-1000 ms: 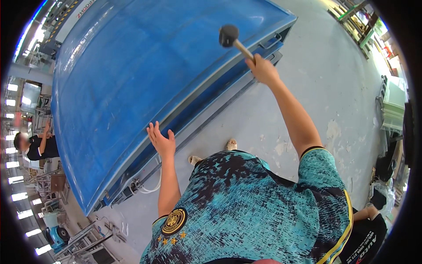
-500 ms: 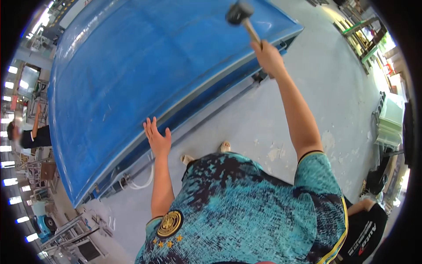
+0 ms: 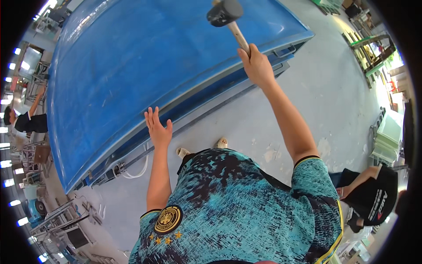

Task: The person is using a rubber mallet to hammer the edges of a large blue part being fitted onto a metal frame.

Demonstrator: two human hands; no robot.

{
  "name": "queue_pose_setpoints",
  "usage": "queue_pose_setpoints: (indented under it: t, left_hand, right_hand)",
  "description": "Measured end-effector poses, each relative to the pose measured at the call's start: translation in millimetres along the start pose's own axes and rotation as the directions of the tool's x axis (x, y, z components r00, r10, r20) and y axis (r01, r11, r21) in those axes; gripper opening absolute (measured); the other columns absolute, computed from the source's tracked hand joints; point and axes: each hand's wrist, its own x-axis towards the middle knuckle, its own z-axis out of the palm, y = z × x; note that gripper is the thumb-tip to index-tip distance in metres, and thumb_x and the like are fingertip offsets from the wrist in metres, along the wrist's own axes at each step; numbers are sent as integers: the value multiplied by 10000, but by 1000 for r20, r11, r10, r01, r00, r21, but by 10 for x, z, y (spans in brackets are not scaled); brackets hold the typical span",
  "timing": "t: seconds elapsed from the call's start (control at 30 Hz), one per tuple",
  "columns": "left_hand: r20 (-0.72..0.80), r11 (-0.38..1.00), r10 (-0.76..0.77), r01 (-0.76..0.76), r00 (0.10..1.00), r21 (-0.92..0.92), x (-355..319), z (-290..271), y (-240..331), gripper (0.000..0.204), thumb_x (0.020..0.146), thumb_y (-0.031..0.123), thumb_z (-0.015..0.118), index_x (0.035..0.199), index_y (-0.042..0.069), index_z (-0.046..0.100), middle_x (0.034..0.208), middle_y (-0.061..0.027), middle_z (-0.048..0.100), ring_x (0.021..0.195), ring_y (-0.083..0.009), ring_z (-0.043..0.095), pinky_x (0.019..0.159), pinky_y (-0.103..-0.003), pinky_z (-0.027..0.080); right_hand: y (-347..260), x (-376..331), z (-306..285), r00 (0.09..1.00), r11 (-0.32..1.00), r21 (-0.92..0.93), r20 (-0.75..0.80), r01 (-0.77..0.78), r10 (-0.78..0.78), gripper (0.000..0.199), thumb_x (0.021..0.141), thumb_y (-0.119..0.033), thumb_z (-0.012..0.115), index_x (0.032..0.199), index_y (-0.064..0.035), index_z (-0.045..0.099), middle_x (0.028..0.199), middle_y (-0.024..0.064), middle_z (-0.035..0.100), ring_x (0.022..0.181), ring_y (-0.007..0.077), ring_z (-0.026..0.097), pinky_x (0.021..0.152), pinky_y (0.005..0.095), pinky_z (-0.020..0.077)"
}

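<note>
My right hand is wrapped round the light wooden handle of a mallet. Its black head, likely rubber, is held up over a large table-like frame covered in a blue sheet. My left hand is at the near edge of that frame, fingers spread and holding nothing. Its fingertips overlap the pale rim; whether they touch it I cannot tell.
One person is beyond the frame's left side; another, in a black shirt, is at lower right. A white hose hangs under the frame. Metal stands are at lower left, stacked pale sheets at right.
The mallet and my right hand have shifted a little to the left. My left hand stays by the frame's edge. The person at lower right has come further into view.
</note>
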Motion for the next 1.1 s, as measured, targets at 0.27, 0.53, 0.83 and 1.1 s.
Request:
queue_pose_setpoints:
  t: [0.27,0.53,0.83,1.1]
  left_hand:
    - [80,1000,-17,16,997,19,-45,-107,-43,799,985,237,776,1712,166,452,1839,-128,321,1720,-408,218,1345,-542,328]
    - [106,1000,-25,24,994,16,13,-146,84,878,965,222,805,1743,173,402,1846,-141,300,1719,-418,209,1346,-554,320]
    - [20,933,-261,246,965,263,-227,-552,-580,903,980,260,784,1766,164,351,1840,-127,326,1697,-386,289,1333,-575,313]
    - [-6,560,-819,801,574,212,-1811,-756,-1677,890,973,379,795,1706,43,417,1722,-263,468,1579,-450,463,1298,-511,412]
  right_hand:
    - [1481,635,-554,962,946,-242,-219,-215,162,578,1149,-564,499,1164,-17,682,1149,291,790,1172,527,726,1006,604,566]
    - [2113,245,77,994,921,-386,-113,-52,9,560,1128,-581,551,1181,-33,655,1054,296,779,1052,544,717,898,622,558]
    - [1259,-435,954,989,994,-95,135,-55,67,521,1115,-531,614,1166,-16,671,1007,285,775,1001,555,715,857,613,545]
    - [-867,-561,1211,832,909,392,452,140,-322,443,1091,-438,711,1075,4,676,733,134,623,631,258,613,644,436,502]
